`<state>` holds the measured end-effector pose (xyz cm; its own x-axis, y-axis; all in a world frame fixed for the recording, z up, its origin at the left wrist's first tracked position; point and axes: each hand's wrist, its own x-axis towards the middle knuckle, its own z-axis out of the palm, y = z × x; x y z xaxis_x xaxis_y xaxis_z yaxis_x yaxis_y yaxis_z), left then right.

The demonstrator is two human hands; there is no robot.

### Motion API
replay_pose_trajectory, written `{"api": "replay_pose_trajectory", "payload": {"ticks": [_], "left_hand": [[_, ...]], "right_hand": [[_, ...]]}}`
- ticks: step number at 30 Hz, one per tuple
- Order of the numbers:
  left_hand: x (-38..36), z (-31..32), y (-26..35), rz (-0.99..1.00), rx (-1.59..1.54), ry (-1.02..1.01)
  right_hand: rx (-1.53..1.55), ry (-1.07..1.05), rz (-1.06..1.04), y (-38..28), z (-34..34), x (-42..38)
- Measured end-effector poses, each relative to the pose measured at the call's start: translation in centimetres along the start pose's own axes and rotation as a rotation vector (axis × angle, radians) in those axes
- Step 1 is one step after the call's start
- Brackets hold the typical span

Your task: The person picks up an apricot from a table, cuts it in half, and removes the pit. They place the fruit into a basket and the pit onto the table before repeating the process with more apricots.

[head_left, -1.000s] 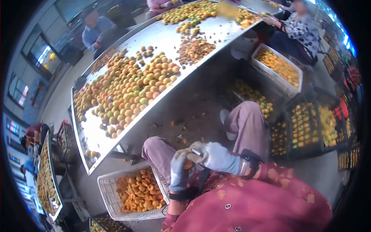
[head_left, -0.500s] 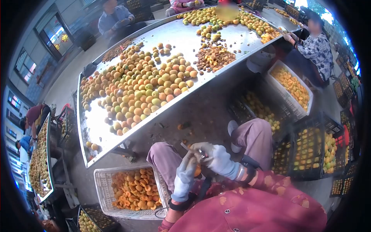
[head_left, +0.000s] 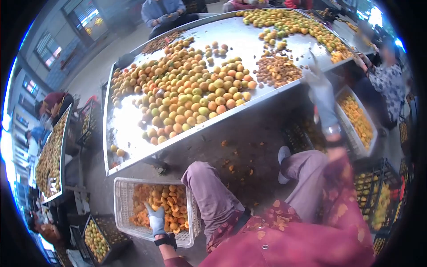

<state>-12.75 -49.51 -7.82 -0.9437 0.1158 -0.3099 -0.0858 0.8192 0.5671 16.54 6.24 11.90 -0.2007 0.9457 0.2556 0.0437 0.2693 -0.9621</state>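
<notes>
My left hand (head_left: 156, 220), in a pale glove, reaches down over the white plastic crate (head_left: 116, 209) at the lower left. Its fingers are apart, at the top of the halved apricots (head_left: 174, 208) lying in it. On the other side, my right hand (head_left: 318, 82), gloved too, is stretched out by the table's near edge, right of a heap of brown pits (head_left: 278, 71). Motion blurs that hand, so whether it holds anything cannot be made out. Many whole apricots (head_left: 191, 95) cover the left part of the metal table (head_left: 242, 33).
Another white crate (head_left: 372, 141) of apricot halves stands at the right, near a seated person (head_left: 389, 84). Black crates (head_left: 376, 187) with fruit are stacked below it. A person (head_left: 162, 13) sits beyond the table. At the far left is a second fruit-covered table (head_left: 64, 164).
My hands were together over my lap, around a small piece of fruit and something metallic. They have parted: the left went down to the crate, the right out toward the pits. The view has shifted.
</notes>
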Motion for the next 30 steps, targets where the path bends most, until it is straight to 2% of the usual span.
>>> {"api": "replay_pose_trajectory", "payload": {"ticks": [2,3,4,6,8,9,11,16,18,22,24,25,30], "left_hand": [[3.8,3.0,-8.4,0.095,0.031,0.033],[4.6,3.4,-9.9,0.094,0.079,-0.008],[3.1,3.0,-7.2,0.048,-0.058,-0.035],[1.7,1.8,-2.0,0.032,-0.230,-0.112],[2.8,2.4,0.1,0.093,-0.314,-0.028],[2.3,1.5,3.7,0.013,-0.286,-0.022],[1.5,0.2,9.0,0.089,-0.389,-0.026],[3.4,-1.3,16.0,0.196,-0.371,-0.020],[3.2,-1.9,19.3,0.215,-0.510,-0.070],[6.8,-2.1,21.3,0.264,-0.449,-0.066],[9.2,-1.8,21.2,0.518,-0.366,0.000],[10.4,-2.0,21.4,0.441,-0.352,-0.039],[15.4,-2.2,21.4,0.448,-0.368,0.026]], "right_hand": [[-0.083,-0.020,0.150,0.6,-1.7,-3.7],[0.008,-0.088,0.210,1.3,-3.2,-5.5],[0.097,-0.156,0.273,2.2,-4.9,-7.2],[0.162,-0.106,0.442,4.2,-7.5,-10.0],[0.239,-0.018,0.573,5.7,-9.6,-12.6],[0.236,-0.026,0.572,5.8,-10.1,-13.7],[0.182,-0.009,0.603,5.8,-11.1,-15.8],[0.047,0.000,0.559,7.2,-10.8,-19.1],[-0.078,-0.006,0.482,7.5,-10.5,-19.3],[-0.054,0.020,0.451,8.2,-10.3,-18.9],[-0.070,0.006,0.467,8.3,-10.3,-18.6],[-0.084,0.001,0.480,8.3,-10.3,-18.6],[-0.047,-0.031,0.486,9.3,-10.6,-18.4]]}}
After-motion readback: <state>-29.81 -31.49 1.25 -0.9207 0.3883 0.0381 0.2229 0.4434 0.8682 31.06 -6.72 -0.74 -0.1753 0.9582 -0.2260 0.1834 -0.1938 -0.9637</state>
